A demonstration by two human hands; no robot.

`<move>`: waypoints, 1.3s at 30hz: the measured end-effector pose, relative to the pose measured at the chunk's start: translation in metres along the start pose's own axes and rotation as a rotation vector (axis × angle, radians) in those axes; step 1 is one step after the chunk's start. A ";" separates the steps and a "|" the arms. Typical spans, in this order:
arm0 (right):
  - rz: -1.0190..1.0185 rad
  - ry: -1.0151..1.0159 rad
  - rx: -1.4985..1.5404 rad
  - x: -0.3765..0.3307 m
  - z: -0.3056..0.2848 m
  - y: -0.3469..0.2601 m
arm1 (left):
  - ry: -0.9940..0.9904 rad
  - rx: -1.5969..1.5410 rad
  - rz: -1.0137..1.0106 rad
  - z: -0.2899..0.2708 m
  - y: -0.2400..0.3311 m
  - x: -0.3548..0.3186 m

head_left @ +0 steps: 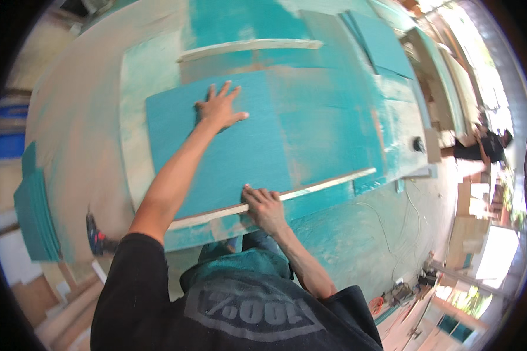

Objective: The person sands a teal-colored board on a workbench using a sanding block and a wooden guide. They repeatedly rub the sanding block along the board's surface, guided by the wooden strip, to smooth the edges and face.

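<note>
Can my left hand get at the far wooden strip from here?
Probably yes: your left hand lies spread on the blue panel, close to the far wooden strip, with nothing visible standing between them.

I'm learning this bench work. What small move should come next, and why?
I'd perhaps slide the right hand along the near edge of the blue panel, feeling whether it lines up with the near wooden strip. That hand is at this edge, and the left hand lies with fingers spread on the panel, where it could steady it.
</note>
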State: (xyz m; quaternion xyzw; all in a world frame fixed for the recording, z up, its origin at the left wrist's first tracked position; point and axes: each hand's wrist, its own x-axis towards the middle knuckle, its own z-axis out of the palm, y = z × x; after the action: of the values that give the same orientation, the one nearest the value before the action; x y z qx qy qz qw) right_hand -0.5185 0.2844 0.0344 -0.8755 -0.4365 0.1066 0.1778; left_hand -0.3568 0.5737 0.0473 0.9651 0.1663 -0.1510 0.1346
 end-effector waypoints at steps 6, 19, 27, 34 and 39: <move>-0.071 0.037 0.016 0.048 -0.001 0.011 | 0.061 0.008 0.002 -0.004 -0.030 0.052; -0.067 0.057 0.040 0.121 0.012 0.026 | 0.087 0.087 0.063 0.001 -0.087 0.153; -0.096 0.121 0.060 0.179 -0.002 0.038 | -0.078 0.110 -0.098 -0.065 -0.054 0.168; -0.116 0.127 0.032 0.223 -0.004 0.052 | -0.056 0.097 -0.119 -0.072 -0.067 0.207; -0.142 0.155 0.024 0.260 -0.004 0.060 | -0.010 0.121 -0.142 -0.073 -0.079 0.241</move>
State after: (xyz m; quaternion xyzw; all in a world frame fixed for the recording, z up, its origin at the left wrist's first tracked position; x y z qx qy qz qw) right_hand -0.3182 0.4591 0.0057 -0.8458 -0.4810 0.0309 0.2285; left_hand -0.1507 0.7361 0.0166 0.9565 0.2242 -0.1748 0.0658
